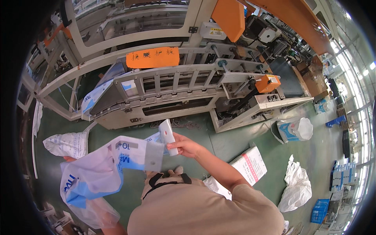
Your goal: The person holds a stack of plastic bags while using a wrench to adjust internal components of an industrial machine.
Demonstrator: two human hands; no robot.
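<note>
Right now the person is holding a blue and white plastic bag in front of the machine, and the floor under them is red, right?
Not quite. The floor is green, not red, as the head view shows. The rest holds: the hands, right and left, hold a blue and white plastic bag in front of the machine.

Glossy thin plastic bag (98, 168)

Right hand (184, 145) grips a slim white pack (167, 136) upright, fingers closed round it. Left hand (69, 159) mostly hidden behind a blue-and-white plastic bag (98, 168), which it holds up. Cream packing machine (176, 92) stands beyond on green floor (219, 141), orange label plate (152, 57) on its frame
</note>
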